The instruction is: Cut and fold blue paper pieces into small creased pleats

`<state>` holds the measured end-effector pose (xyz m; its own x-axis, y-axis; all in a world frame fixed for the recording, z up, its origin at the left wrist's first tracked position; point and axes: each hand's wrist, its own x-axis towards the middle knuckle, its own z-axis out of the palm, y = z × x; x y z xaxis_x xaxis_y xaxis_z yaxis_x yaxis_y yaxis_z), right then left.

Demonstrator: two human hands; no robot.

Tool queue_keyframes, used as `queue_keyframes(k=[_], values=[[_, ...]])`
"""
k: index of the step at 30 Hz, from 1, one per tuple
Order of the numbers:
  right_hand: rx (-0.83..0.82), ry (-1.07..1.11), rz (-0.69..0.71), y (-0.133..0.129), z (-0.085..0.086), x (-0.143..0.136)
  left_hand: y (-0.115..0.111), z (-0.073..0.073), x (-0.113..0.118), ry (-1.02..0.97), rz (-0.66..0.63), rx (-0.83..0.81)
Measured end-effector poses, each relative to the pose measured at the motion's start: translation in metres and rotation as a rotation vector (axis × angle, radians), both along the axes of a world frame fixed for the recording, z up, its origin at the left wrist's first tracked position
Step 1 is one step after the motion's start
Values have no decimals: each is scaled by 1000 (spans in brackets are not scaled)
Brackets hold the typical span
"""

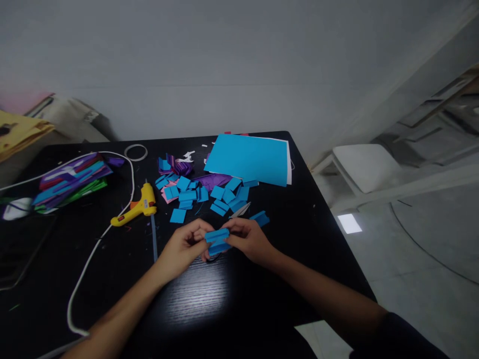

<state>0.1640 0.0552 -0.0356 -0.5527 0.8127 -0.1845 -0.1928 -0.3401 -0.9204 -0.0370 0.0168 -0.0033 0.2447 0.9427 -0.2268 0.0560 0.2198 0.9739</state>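
Both my hands hold one folded piece of blue paper (217, 241) above the near middle of the black table. My left hand (186, 245) pinches its left side, thumb on top. On the right edge, my right hand (250, 238) grips it with thumb and fingers. Creases run across the piece, and part of it is hidden under the fingers. Just beyond lie scissors (240, 210), whose blades show among several blue paper pieces (187, 195); a dark loop below the held paper may be their handle. Another folded blue piece (261, 218) rests beside my right hand.
A yellow glue gun (139, 205) with a glue stick lies left, its white cord (90, 259) curving over the table. Blue sheets (249, 158) lie at the back. Colored paper strips (73, 182) and a tape ring (135, 152) are at left. A white stool (364, 167) stands right.
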Motion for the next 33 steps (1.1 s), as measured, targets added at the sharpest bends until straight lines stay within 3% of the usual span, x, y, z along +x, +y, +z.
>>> queue_keyframes(k=[9, 15, 21, 27, 33], values=[[74, -104, -38, 0, 3, 1, 1, 2, 0, -73, -10, -50], [73, -36, -31, -1, 3, 0, 1, 4, -1, -61, -20, -6], [3, 62, -74, 2, 4, 1, 2, 6, -5, -140, -69, 19], [-205, 155, 12, 3, 2, 2, 3, 8, -6, -253, -71, -37], [-142, 103, -11, 2, 0, 2, 2, 10, -3, -221, -58, -61]])
